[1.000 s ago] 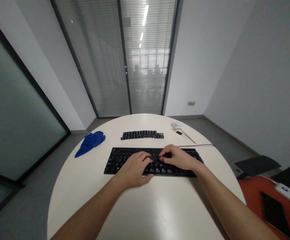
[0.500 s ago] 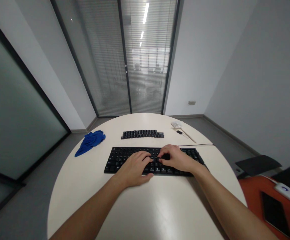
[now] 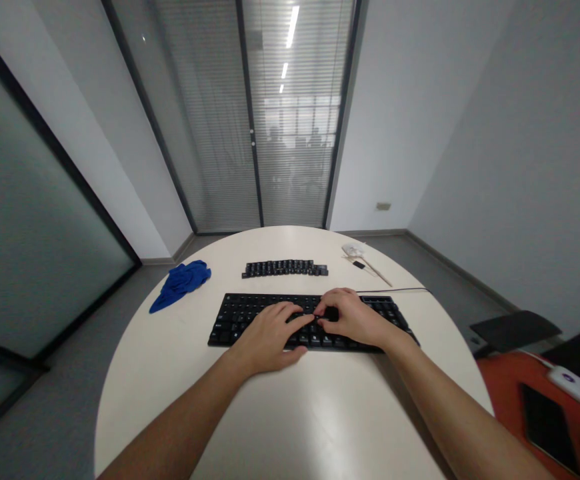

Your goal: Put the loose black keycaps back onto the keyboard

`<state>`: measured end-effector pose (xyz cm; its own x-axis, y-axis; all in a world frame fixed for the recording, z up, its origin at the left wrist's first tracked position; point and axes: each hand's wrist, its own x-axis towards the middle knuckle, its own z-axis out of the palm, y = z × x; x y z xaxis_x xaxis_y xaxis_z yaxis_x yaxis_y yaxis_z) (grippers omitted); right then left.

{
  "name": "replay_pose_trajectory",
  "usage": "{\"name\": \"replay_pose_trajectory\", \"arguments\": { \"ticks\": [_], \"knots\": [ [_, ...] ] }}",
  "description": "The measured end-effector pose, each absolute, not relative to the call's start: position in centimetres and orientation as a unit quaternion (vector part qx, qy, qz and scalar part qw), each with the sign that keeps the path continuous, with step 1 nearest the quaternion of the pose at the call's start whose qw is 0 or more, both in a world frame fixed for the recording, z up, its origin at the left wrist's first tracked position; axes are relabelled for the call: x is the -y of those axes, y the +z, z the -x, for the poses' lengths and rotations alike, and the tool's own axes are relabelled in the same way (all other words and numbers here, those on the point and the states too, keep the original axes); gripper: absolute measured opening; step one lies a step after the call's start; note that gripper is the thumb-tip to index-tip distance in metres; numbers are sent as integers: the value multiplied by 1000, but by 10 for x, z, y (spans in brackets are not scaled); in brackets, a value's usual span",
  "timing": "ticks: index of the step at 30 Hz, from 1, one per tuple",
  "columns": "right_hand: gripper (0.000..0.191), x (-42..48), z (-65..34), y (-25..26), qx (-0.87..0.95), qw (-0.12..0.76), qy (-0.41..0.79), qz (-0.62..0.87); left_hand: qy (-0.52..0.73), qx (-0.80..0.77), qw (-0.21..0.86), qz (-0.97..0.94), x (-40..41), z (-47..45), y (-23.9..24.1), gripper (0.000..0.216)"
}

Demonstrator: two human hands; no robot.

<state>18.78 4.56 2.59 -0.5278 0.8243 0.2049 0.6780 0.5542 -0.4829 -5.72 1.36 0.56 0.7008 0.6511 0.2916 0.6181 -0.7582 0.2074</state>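
Observation:
A black keyboard (image 3: 240, 319) lies across the middle of the round white table (image 3: 290, 413). My left hand (image 3: 270, 337) rests flat on its middle keys, fingers stretched out, with the forefinger reaching towards my right hand. My right hand (image 3: 353, 317) sits on the keys just to the right, its fingers curled and its thumb and forefinger pinched on a small black keycap (image 3: 331, 312) at the key bed. The fingertips of both hands nearly touch.
A row of loose black keycaps (image 3: 284, 269) lies behind the keyboard. A blue cloth (image 3: 180, 283) lies at the table's left edge. A white object and a thin stick (image 3: 365, 261) lie at the back right, near the keyboard's cable (image 3: 400, 290). An orange surface with a phone (image 3: 545, 420) is to the right.
My left forefinger has stretched right towards my right hand. My right hand has shifted slightly left and away from me on the keys. The keyboard has stayed where it was.

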Motion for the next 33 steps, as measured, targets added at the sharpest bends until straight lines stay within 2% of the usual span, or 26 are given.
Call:
{"name": "replay_pose_trajectory", "arguments": {
  "ticks": [26,33],
  "knots": [
    [16,-47,-188,23,857,229,205,414,159,-339,35,-927,-14,58,7,55],
    [26,-52,-190,14,849,249,134,447,159,-329,46,-930,-15,61,5,55]
  ]
}}
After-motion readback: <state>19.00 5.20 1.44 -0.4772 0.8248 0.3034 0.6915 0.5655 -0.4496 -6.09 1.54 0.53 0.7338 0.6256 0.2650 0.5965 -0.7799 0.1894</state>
